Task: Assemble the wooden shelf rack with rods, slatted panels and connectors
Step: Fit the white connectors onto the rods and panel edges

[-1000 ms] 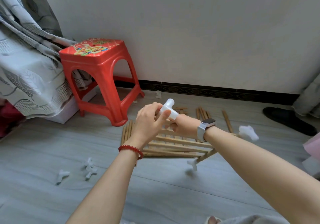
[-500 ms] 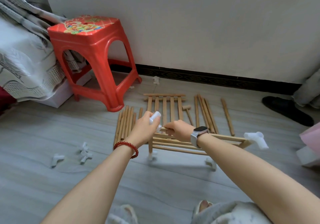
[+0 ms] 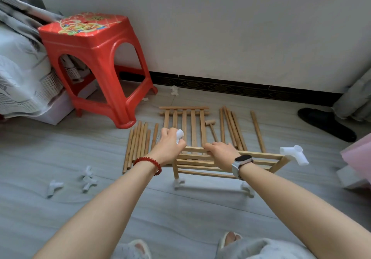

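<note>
A slatted wooden panel (image 3: 259, 159) stands on edge on the floor, with white connectors at its bottom corners (image 3: 178, 183) and a white connector (image 3: 294, 154) on its top right corner. My left hand (image 3: 169, 145) grips a white connector (image 3: 179, 134) at the panel's top left corner. My right hand (image 3: 220, 152) holds the panel's top rail. A second slatted panel (image 3: 184, 118) lies flat behind. Loose rods lie in a bundle on the left (image 3: 138, 142) and another on the right (image 3: 232, 130).
A red plastic stool (image 3: 96, 62) stands at the back left beside a draped bed. Spare white connectors (image 3: 88, 178) lie on the floor at left. A small wooden mallet (image 3: 211, 127) lies among the rods. A black slipper (image 3: 325, 123) and a pink box are at right.
The panel has come down from in front of me and now stands on the floor. My left hand followed with the connector to the top left corner; the view tilted down.
</note>
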